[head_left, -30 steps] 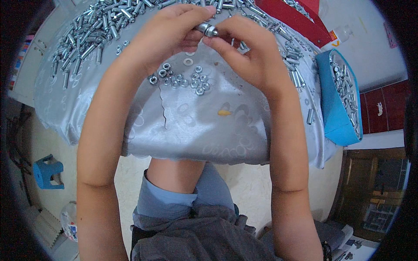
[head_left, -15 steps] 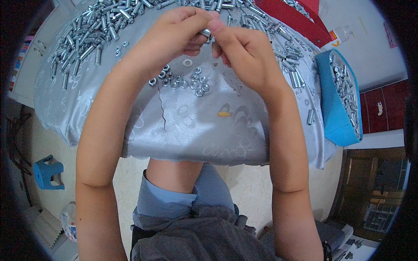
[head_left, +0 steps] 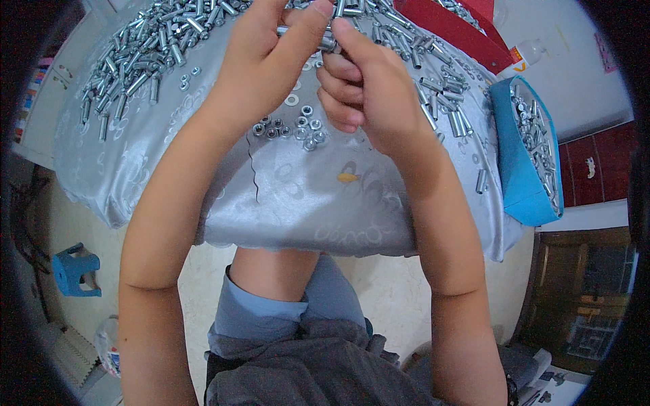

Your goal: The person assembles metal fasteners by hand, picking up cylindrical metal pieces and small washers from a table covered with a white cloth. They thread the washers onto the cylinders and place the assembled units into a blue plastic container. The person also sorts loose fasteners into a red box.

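My left hand is closed around a shiny metal sleeve anchor bolt, which lies crosswise with its end showing past the thumb. At that end, my right hand closes with thumb and curled forefinger on the bolt; its other fingers are folded in. Whether a small part sits between those fingertips is hidden. Below the hands, several loose hex nuts are grouped on the silvery tablecloth. A flat washer lies just above them, near my left wrist.
Heaps of sleeve anchors cover the table's far left, and more anchors lie to the right. A blue bin and a red bin hold hardware. A yellow scrap lies near the front edge; a bottle stands far right.
Both hands have shifted: the left has turned and moved slightly up, the right has come lower with its fingers curled in. More of the bolt shows now between them.
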`<state>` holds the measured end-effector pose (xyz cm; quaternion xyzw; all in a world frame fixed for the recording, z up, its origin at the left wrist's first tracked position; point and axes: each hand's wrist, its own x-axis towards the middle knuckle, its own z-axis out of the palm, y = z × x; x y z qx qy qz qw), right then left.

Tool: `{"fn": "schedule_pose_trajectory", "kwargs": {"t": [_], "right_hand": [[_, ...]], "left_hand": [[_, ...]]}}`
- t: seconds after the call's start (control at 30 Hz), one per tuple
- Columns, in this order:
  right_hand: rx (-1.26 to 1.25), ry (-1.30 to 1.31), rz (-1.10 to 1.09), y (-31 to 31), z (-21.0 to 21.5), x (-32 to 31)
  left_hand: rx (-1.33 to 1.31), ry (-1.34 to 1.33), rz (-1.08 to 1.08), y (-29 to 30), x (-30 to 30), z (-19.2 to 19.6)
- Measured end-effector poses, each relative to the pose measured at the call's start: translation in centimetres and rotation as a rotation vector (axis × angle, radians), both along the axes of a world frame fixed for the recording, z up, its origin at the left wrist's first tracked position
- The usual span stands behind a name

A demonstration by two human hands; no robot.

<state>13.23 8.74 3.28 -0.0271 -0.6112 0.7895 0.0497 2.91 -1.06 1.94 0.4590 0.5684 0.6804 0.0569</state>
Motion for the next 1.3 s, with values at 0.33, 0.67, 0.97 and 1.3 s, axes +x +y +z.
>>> {"fn": "schedule_pose_trajectory", "kwargs": {"t": [0.33,0.67,0.97,1.3], "right_hand": [[-0.202,0.102,-0.402,2.9,1.2,0.2],[-0.286,0.169,-0.511,4.2,1.6,0.5],[0.004,0.049,-0.572,4.0,1.5,0.3],[1.308,-0.039,-0.758,7.1,-2.5,-0.5]], "left_hand": [[-0.263,-0.041,-0.251,-0.2,-0.5,0.5],[-0.096,-0.575,-0.778,-1.2,-2.9,1.0],[0.214,-0.936,-0.280,-1.6,-5.0,0.4],[-0.049,-0.463,0.150,-0.6,-5.0,-0.8]]}}
